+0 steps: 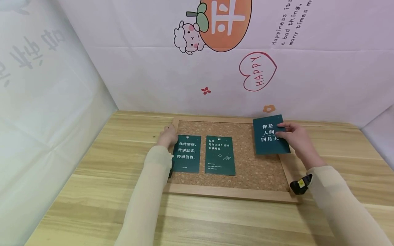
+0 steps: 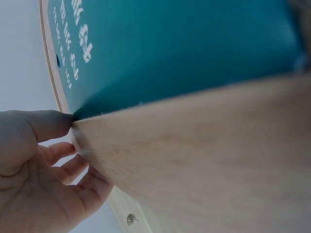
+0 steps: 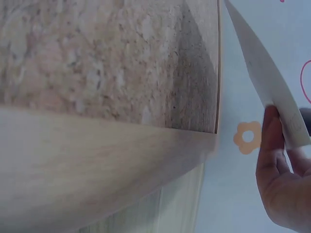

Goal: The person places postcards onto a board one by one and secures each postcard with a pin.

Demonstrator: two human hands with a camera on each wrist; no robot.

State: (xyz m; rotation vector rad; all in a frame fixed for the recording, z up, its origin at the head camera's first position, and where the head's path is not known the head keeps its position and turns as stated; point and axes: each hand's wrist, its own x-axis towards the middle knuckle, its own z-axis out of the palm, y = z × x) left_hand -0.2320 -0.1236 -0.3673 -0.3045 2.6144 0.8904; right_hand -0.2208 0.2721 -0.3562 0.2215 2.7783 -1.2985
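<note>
A cork board (image 1: 246,164) with a light wooden frame lies on the table, a little tilted in view. My left hand (image 1: 168,136) grips the frame's left side near the far corner; in the left wrist view the thumb (image 2: 48,124) lies on top and the fingers curl at the outer side. Two dark green cards with white lettering, a left card (image 1: 186,153) and a middle card (image 1: 220,155), hang on the cork, each with a pin at its top. My right hand (image 1: 297,139) pinches a third green card (image 1: 267,145) by its right edge, above the board's far right corner.
The wood-grain table (image 1: 92,191) extends around the board. Behind it hangs a white printed cloth (image 1: 154,78), with another cloth (image 1: 55,102) at the left. A small round metal piece (image 2: 131,219) shows beside the frame in the left wrist view.
</note>
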